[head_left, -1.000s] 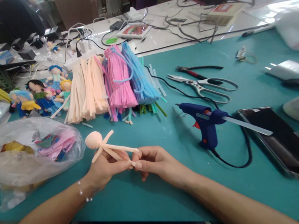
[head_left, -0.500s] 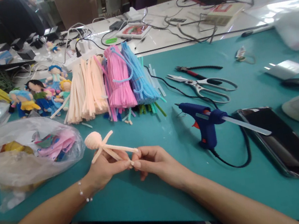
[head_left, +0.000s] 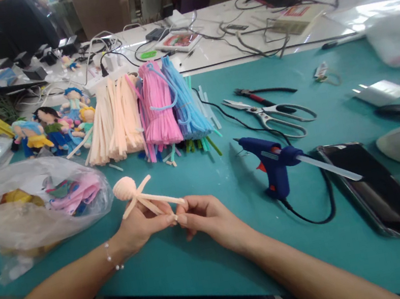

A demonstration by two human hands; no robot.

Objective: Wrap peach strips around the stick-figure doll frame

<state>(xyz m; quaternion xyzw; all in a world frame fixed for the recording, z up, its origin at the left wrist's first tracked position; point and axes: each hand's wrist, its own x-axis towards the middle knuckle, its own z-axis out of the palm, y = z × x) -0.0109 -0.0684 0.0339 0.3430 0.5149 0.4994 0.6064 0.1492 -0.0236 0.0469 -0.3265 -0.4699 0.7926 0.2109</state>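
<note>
From where I stand, the doll [head_left: 125, 188] is up in the air in front of the person, just above the green surface [head_left: 226, 279], its round head toward the plastic bag [head_left: 42, 218]. It looks very light, a coiled ball with thin fuzzy limbs. I'd guess the limbs bend easily and stay as bent, probably with wire inside (I can't see any), and the nap should give a good grip rather than slip. The head seems softer, and squeezing it might loosen the coils; the safer hold is likely low on the body or at a limb's end.

The left hand [head_left: 137, 230] has the lower part pinched, its thumb on top and the other fingers mostly hidden behind. The right hand [head_left: 212, 219] has thumb and forefinger closed together on a limb end, thumb tips almost meeting.

Compared with half a second ago, hardly anything differs: both hands keep the same pinch, the doll holds its tilt, and the glue gun [head_left: 274, 164] lies untouched, the whole view only a touch shifted.
</note>
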